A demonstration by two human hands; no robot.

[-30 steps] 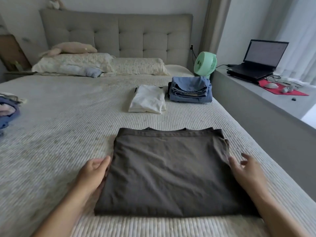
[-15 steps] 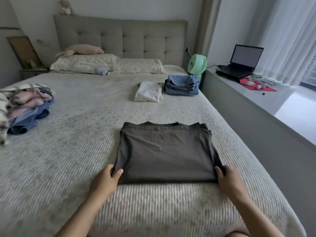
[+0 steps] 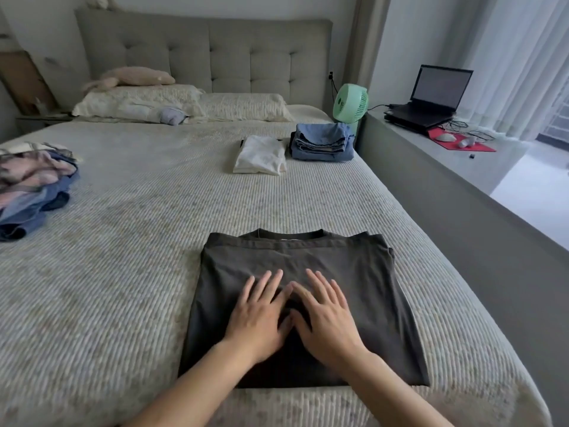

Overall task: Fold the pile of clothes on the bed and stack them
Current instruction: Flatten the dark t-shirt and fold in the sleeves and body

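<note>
Head view: bed (image 3: 129, 241) with ribbed cream cover, tufted grey headboard (image 3: 203, 53), green fan (image 3: 351, 103) at right. Folded dark shirt (image 3: 354, 272) near foot edge, smooth rectangle. Left hand (image 3: 258, 315), right hand (image 3: 326, 315) flat on it, fingers spread straight. Unfolded pile (image 3: 34, 183) far left; white fold (image 3: 261, 155), blue stack (image 3: 320, 141) beyond.

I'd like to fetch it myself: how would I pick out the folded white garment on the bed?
Start at the grey tufted headboard and come down past the pillows to the right side of the bed. Two folded items lie side by side there, near the green fan. The white garment is the flat, pale one on the left; its neighbour is a thicker blue stack.
</note>
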